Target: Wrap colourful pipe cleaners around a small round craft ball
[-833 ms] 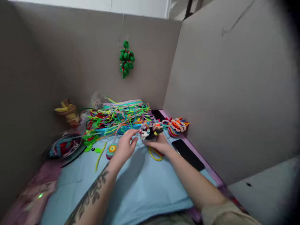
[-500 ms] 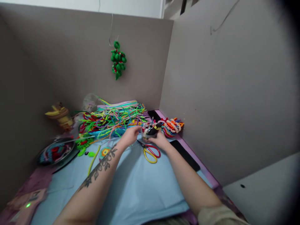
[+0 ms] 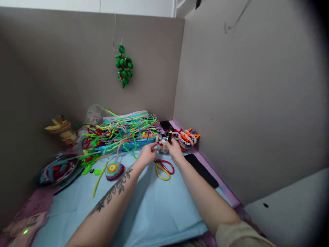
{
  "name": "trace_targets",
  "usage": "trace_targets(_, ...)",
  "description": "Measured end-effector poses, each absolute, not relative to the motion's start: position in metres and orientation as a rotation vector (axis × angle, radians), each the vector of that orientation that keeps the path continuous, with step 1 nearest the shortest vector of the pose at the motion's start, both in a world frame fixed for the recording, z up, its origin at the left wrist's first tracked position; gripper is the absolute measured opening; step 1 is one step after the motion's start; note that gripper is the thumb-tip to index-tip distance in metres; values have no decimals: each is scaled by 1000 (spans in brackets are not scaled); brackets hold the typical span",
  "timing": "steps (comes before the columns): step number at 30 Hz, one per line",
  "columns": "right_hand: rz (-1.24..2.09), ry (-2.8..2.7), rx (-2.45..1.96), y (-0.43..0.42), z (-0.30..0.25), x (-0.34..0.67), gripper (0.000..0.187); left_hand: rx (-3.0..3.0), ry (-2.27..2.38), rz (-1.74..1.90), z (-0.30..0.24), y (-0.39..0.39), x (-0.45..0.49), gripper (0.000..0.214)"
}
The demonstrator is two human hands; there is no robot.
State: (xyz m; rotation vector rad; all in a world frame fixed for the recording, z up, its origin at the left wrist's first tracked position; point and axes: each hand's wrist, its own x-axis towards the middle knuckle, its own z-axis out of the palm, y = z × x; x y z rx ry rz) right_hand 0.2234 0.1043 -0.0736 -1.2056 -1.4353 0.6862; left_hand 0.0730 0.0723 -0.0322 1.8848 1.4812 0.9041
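Observation:
A small clear round container (image 3: 162, 149) full of little items stands toward the back of the blue-covered table. My right hand (image 3: 175, 150) curves round its right side, the thumb at the front. A black object with a yellow part (image 3: 170, 136) stands up from the container beside those fingers. My left hand (image 3: 147, 154) is at the container's left side, index finger and thumb apart, with nothing visible between them; whether it touches the container is unclear. Just in front lie scissors (image 3: 164, 169) with one red and one yellow handle.
Behind lies a heap of coloured pipe cleaners (image 3: 123, 128). To the left are a round striped piece (image 3: 114, 171), a yellow-green strip (image 3: 99, 180) and a dark round tray (image 3: 58, 171). A black phone-like slab (image 3: 202, 170) and an orange-white bundle (image 3: 187, 138) sit right. Grey partitions (image 3: 151, 61) enclose the table.
The black object has swung from leaning right to nearly upright. My right hand has risen slightly along the container, and my left hand has dropped a little. The view has shifted slightly.

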Motion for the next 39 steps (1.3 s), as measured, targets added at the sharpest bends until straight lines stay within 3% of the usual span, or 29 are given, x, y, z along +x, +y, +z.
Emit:
trace_targets(8, 145, -1510, -1420, 75, -42, 235, 30, 2033, 1603, 991, -19, 65, 76, 26)
trace_targets(14, 131, -2026, -1523, 79, -19, 223, 21, 2056, 1588, 1088, -18, 49, 59, 21)
trace_targets(19, 337, -1800, -1273, 91, -16, 230, 11, 1933, 1559, 1153, -20, 23, 42, 18)
trace_targets(22, 545, -1484, -1036, 76, -7, 231, 18, 1866, 1557, 1188, -16, 11, 40, 22)
trace_targets(25, 956, -1312, -883, 52, -2, 221, 27, 1879, 1531, 1225, -9, 0, 43, 35)
trace_targets(29, 1303, -1215, -778, 24, -15, 193, 36, 2125, 1562, 1067, -3, -15, 46, 25)
trace_targets(33, 1448, -1214, -746, 12, -32, 176, 39, 2213, 1630, 904, -7, -25, 36, 28)
trace_targets(39, 1331, -836, -669, 19, -14, 194, 31, 2069, 1803, 938, -7, -30, -6, 29)
